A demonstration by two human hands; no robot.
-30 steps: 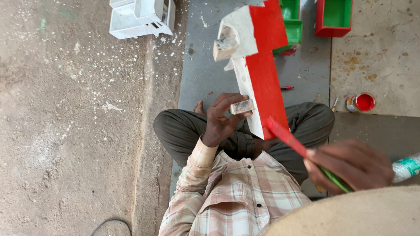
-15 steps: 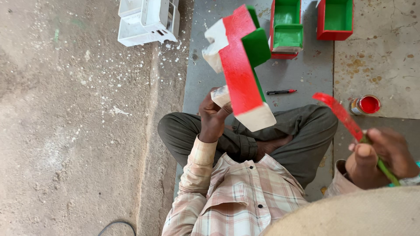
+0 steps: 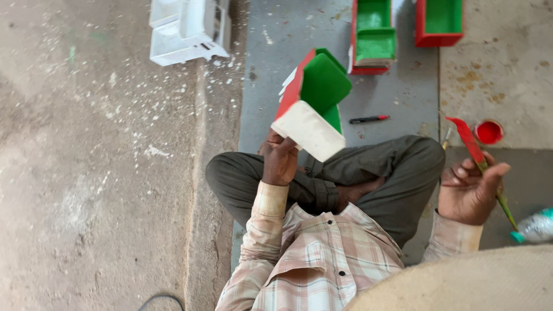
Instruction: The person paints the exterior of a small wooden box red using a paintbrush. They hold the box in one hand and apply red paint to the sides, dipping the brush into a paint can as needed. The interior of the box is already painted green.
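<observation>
A person in a pale checked shirt [image 3: 322, 259] sits cross-legged on the floor, in dark grey trousers [image 3: 391, 167]. A big tan curved shape fills the bottom right corner and hides part of the view; what it is cannot be told.

The right hand [image 3: 469, 193] is out past the right knee. Its fingers curl round a thin paintbrush with a green handle and a red tip [image 3: 481, 164], so this grip is closed on the brush. The brush tip points up toward a small round pot of red paint [image 3: 488, 132] on the floor, close by but not touching it. A clear plastic bottle with a green cap [image 3: 536, 227] lies at the right edge, cut off by the picture.

The left hand [image 3: 280, 161] is up in front of the knees. Its grip is tight on the bottom of a wooden box painted red and green with one white unpainted side [image 3: 314, 103], held tilted in the air over the grey mat [image 3: 276, 63].

A red and black pen [image 3: 368, 119] lies on the mat just past the knees, with bare mat around it. Farther off, two red boxes with green insides [image 3: 373, 37] [image 3: 439, 22] sit at the top edge, both cut off. A white unpainted piece [image 3: 187, 29] rests on the dusty bare floor [image 3: 86, 173] to the left, where there is lots of open room.
</observation>
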